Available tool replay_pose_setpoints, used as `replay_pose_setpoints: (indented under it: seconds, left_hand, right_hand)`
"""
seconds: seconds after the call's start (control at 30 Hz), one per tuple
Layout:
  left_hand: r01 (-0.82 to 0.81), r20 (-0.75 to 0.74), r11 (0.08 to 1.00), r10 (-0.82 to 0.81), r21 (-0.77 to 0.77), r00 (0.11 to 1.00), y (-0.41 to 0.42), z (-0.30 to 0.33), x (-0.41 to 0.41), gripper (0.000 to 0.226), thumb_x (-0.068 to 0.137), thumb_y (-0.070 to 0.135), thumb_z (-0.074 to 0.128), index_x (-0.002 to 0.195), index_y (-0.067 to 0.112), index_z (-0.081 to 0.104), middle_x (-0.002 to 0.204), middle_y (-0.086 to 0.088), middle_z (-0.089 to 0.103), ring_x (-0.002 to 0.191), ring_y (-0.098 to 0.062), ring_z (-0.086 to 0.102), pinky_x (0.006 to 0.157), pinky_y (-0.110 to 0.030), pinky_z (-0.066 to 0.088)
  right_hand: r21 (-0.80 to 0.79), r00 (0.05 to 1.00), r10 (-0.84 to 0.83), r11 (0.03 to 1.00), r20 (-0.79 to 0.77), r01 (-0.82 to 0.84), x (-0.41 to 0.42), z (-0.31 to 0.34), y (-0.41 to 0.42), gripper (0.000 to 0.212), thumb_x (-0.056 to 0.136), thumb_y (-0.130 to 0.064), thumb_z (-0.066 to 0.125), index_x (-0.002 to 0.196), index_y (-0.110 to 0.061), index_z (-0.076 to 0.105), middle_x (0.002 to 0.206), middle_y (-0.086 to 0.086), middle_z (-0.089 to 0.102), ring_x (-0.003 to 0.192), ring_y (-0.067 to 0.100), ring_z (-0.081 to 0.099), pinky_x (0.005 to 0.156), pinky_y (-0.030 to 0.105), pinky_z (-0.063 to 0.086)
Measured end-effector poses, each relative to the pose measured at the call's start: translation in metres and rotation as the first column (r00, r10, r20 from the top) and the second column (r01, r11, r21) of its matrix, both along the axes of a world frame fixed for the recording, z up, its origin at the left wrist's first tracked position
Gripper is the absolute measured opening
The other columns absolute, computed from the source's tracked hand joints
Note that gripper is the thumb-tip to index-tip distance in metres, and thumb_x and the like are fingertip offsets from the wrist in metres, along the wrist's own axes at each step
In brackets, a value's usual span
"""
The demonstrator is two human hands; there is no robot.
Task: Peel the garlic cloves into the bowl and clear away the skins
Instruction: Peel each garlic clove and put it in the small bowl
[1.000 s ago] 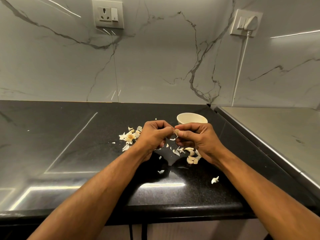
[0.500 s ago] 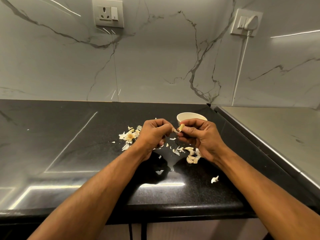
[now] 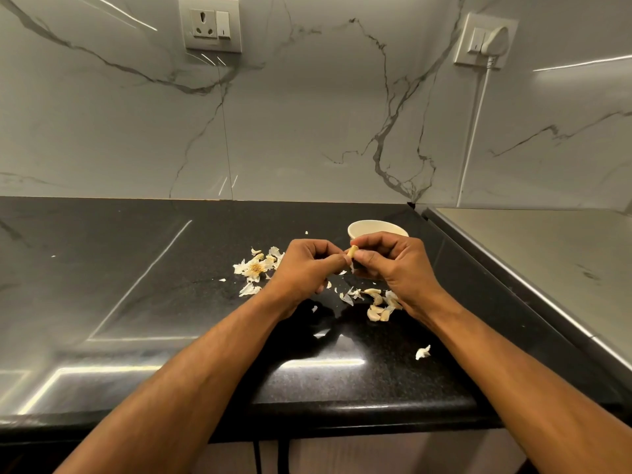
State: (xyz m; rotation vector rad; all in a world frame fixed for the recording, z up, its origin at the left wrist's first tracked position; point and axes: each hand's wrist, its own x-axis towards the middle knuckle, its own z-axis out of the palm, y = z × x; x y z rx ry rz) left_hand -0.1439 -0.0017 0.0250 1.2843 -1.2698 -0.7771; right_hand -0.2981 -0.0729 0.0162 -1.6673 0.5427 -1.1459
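Just in front of the white bowl (image 3: 376,229), the right hand (image 3: 396,268) pinches a garlic clove (image 3: 352,250) in a tight fingertip grip. The left hand (image 3: 304,271), fingers curled, nips the same clove from the other side. More cloves (image 3: 376,304) lie on the black bench (image 3: 136,268) nearer than the bowl, loose skins (image 3: 254,268) to its left.

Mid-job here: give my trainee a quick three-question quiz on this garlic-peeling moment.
1. True or false: the small cream bowl stands beyond the hands.
2. Which hand pinches the pale garlic clove now: A left hand, B right hand, C neither?
3. Fill in: the loose unpeeled cloves lie on the black stone ____.

Key: 1 true; 2 B; 3 counter.
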Motion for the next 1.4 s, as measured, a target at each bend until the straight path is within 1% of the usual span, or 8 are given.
replay_pose_setpoints:
  seconds: [0.17, 0.33, 0.47, 0.6, 0.83, 0.97, 1.2, 1.4]
  left_hand:
    - [-0.050, -0.013, 0.999, 0.050, -0.001, 0.999, 0.000, 0.000, 0.001, 0.010, 0.086, 0.009, 0.069, 0.081, 0.000, 0.070, 0.071, -0.013, 0.060, 0.041, -0.007, 0.040, 0.039, -0.018, 0.033]
    - [-0.071, -0.053, 0.997, 0.070, -0.009, 0.996, 0.001, 0.002, 0.000, 0.009, 0.084, 0.003, 0.069, 0.074, 0.004, 0.070, 0.059, -0.003, 0.060, 0.038, -0.007, 0.038, 0.036, -0.017, 0.030]
    - [-0.074, -0.073, 0.997, 0.073, -0.005, 0.995, 0.000, 0.003, 0.000, 0.014, 0.083, 0.000, 0.068, 0.072, 0.008, 0.070, 0.052, 0.004, 0.061, 0.037, -0.006, 0.039, 0.036, -0.017, 0.031]
    - [-0.064, -0.096, 0.998, 0.064, 0.004, 0.993, 0.001, 0.004, 0.000, 0.017, 0.084, 0.000, 0.067, 0.071, 0.010, 0.070, 0.053, 0.003, 0.061, 0.037, -0.008, 0.039, 0.038, -0.019, 0.029]
    - [-0.054, -0.105, 0.999, 0.053, -0.007, 0.993, 0.002, 0.006, -0.001, 0.015, 0.084, 0.000, 0.065, 0.073, 0.007, 0.069, 0.055, -0.003, 0.051, 0.039, -0.010, 0.038, 0.038, -0.019, 0.027]
    - [-0.046, -0.094, 0.999, 0.045, -0.010, 0.995, 0.004, 0.007, 0.001, 0.014, 0.085, 0.000, 0.065, 0.073, 0.006, 0.069, 0.056, -0.004, 0.050, 0.043, -0.010, 0.037, 0.038, -0.017, 0.030]
    - [-0.061, -0.080, 0.997, 0.057, -0.042, 0.995, 0.004, 0.009, 0.003, 0.015, 0.086, -0.002, 0.065, 0.074, 0.006, 0.069, 0.059, -0.005, 0.054, 0.041, -0.006, 0.039, 0.039, -0.015, 0.033]
    - [-0.078, -0.095, 0.996, 0.074, -0.036, 0.993, 0.004, 0.008, 0.003, 0.013, 0.085, 0.000, 0.066, 0.074, 0.006, 0.070, 0.061, -0.006, 0.055, 0.041, -0.007, 0.037, 0.039, -0.015, 0.032]
  right_hand:
    - [-0.106, 0.994, -0.036, 0.994, -0.100, 0.026, -0.001, -0.003, -0.001, 0.012, 0.085, -0.005, 0.073, 0.094, -0.013, 0.075, 0.091, 0.009, 0.075, 0.087, 0.026, 0.072, 0.076, 0.037, 0.060]
    - [-0.192, 0.987, -0.113, 0.977, -0.115, 0.089, -0.001, -0.004, -0.002, 0.012, 0.081, -0.012, 0.078, 0.093, -0.011, 0.077, 0.087, 0.005, 0.075, 0.085, 0.024, 0.072, 0.080, 0.043, 0.060]
    - [-0.118, 0.997, -0.072, 0.991, -0.022, 0.069, 0.001, -0.002, 0.000, 0.009, 0.081, -0.003, 0.076, 0.086, -0.010, 0.077, 0.084, 0.011, 0.075, 0.084, 0.031, 0.072, 0.078, 0.044, 0.060]
    - [0.015, 0.999, 0.005, 1.000, 0.046, -0.006, 0.000, 0.001, 0.002, 0.011, 0.082, 0.004, 0.070, 0.084, -0.005, 0.075, 0.079, 0.013, 0.074, 0.076, 0.027, 0.072, 0.072, 0.036, 0.060]
    - [0.183, 0.988, 0.102, 0.975, 0.115, -0.122, -0.003, 0.005, 0.003, 0.011, 0.080, 0.005, 0.066, 0.082, -0.003, 0.074, 0.082, 0.019, 0.073, 0.074, 0.028, 0.072, 0.069, 0.035, 0.060]
    - [0.221, 0.980, 0.151, 0.959, 0.128, -0.176, -0.004, 0.007, 0.004, 0.010, 0.072, -0.004, 0.069, 0.080, -0.006, 0.076, 0.084, 0.019, 0.073, 0.074, 0.027, 0.072, 0.069, 0.035, 0.061]
    - [0.314, 0.976, 0.163, 0.928, 0.143, -0.201, -0.004, 0.006, 0.002, 0.013, 0.079, 0.000, 0.065, 0.088, -0.002, 0.073, 0.085, 0.019, 0.072, 0.074, 0.025, 0.071, 0.073, 0.039, 0.062]
    - [0.242, 0.993, 0.101, 0.964, 0.059, -0.112, -0.002, 0.003, 0.002, 0.022, 0.088, 0.009, 0.058, 0.096, -0.006, 0.073, 0.083, 0.014, 0.073, 0.075, 0.026, 0.070, 0.074, 0.043, 0.062]
